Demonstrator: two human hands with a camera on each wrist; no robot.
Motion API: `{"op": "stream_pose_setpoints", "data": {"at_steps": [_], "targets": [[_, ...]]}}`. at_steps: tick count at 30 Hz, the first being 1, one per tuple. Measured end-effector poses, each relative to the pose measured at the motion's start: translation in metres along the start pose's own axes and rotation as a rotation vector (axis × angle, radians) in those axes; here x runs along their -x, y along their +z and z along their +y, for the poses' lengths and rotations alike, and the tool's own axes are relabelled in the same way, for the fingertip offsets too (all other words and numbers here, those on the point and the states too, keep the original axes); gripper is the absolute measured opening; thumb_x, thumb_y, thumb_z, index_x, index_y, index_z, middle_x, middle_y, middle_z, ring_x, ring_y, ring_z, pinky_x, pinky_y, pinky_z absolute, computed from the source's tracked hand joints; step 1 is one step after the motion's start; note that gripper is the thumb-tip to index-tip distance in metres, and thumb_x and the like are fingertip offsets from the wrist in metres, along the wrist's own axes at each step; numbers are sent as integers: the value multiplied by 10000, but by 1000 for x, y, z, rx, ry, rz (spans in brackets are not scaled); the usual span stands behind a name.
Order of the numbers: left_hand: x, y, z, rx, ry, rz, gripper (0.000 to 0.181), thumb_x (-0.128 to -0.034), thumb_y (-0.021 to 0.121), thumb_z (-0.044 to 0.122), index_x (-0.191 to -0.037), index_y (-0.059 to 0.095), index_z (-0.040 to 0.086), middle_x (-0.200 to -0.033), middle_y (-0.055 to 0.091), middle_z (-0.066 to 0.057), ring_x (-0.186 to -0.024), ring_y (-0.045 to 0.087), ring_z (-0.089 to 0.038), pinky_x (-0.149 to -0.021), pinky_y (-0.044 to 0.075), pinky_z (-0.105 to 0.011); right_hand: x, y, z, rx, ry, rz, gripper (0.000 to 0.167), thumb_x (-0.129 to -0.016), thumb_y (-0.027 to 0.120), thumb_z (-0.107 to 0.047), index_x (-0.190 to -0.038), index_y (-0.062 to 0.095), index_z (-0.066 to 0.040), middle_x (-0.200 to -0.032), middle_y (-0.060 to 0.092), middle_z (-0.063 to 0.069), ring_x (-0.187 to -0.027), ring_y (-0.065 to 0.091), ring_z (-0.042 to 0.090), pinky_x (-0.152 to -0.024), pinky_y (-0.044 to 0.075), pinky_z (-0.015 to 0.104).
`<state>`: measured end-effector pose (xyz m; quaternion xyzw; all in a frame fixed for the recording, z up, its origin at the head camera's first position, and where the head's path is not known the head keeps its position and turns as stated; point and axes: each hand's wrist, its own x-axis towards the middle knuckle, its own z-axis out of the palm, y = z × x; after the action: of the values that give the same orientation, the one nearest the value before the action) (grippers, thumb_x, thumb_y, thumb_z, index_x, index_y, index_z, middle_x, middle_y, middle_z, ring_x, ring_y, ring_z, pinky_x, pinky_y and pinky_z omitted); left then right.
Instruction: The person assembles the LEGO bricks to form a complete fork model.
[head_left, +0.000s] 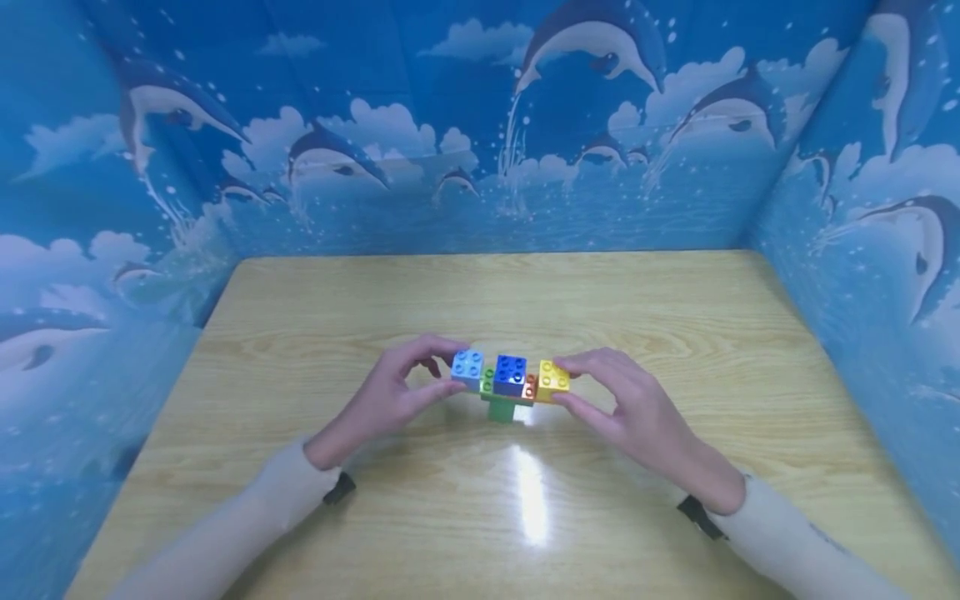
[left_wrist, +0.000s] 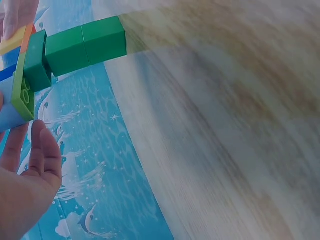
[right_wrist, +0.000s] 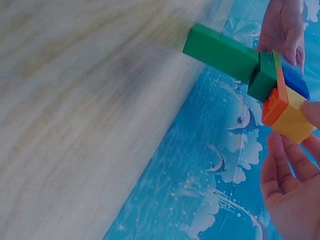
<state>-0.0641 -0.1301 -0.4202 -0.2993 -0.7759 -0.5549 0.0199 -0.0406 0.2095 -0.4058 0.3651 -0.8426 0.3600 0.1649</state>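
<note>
A toy building-block structure stands upright near the middle of the table. Its base is a column of green blocks, with a wider green block above. Higher up lie a light green brick and an orange brick, side by side. The top row holds a light blue brick, a dark blue brick and a yellow brick. My left hand pinches the light blue brick between thumb and fingers. On the opposite end, my right hand pinches the yellow brick.
The wood-grain table is bordered by blue dolphin-print sheets at the back and both sides. A bright light reflection lies on the tabletop in front of the blocks. Dark straps show at the sleeve cuffs.
</note>
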Motion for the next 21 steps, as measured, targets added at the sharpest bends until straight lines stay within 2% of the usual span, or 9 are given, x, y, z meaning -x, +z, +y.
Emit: {"op": "stream_pose_setpoints", "data": {"at_steps": [3, 6, 14, 18, 21], "targets": [[3, 3, 0, 3, 28, 22, 439, -908, 864, -30, -1316, 730, 65, -1289, 751, -38, -1033, 701, -255, -824, 616, -395, -3, -1, 3, 2, -7, -8, 478, -850, 911, -70, -1293, 732, -53, -1274, 762, 56, -1154, 722, 251, -1071, 520, 247], [6, 5, 0, -4, 29, 43, 445, -904, 867, -30, -1315, 723, 61, -1256, 757, -41, -1015, 705, -275, -825, 617, -399, -5, -2, 5, 3, -13, -18, 489, -851, 905, -34, -1304, 725, -61, -1290, 756, 51, -1165, 720, 256, -1056, 532, 251], [14, 15, 7, -24, 9, 96, 460, -897, 879, -20, -1312, 712, 88, -1202, 756, 1, -1034, 700, -214, -830, 614, -416, -10, -5, 9, 18, 1, -70, 513, -885, 894, -7, -1356, 699, -68, -1321, 742, 49, -1186, 708, 242, -962, 616, 427], [17, 21, 12, -43, -1, 120, 450, -899, 883, -8, -1302, 715, 104, -1197, 751, 16, -1035, 685, -200, -830, 605, -423, -12, -7, 13, 19, -5, -86, 524, -889, 891, 3, -1370, 693, -63, -1331, 738, 55, -1198, 707, 251, -959, 618, 451], [18, 25, 13, -48, 24, 141, 446, -887, 882, -28, -1285, 715, 82, -1179, 755, -5, -1005, 688, -221, -802, 608, -414, -12, -8, 16, 15, -14, -94, 533, -891, 885, 15, -1381, 689, -61, -1350, 731, 58, -1227, 699, 262, -991, 601, 453]]}}
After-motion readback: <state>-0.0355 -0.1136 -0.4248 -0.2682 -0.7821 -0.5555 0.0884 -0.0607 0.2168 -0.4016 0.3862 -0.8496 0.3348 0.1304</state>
